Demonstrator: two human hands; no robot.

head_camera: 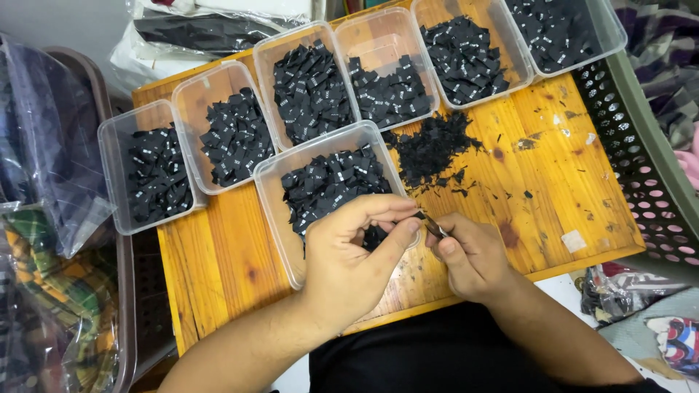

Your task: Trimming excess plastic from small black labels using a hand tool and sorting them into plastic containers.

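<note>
My left hand point(353, 251) hovers over the near clear plastic tub point(271, 191), fingertips pinched on a small black label at about the tub's right rim. My right hand point(470, 255) sits just to the right, gripping a small metal tool point(434, 225) whose tip meets the label between my left fingers. The tub holds many small black fabric labels point(331, 182) with white print. A loose heap of black scraps point(431, 145) lies on the wooden board point(568, 167) just beyond my hands.
Several more clear tubs of black labels point(309, 91) stand in a row along the board's far edge. A grey perforated basket point(648, 167) is at the right. Bagged fabrics point(44, 145) are piled at the left, and more cloth lies at the lower right.
</note>
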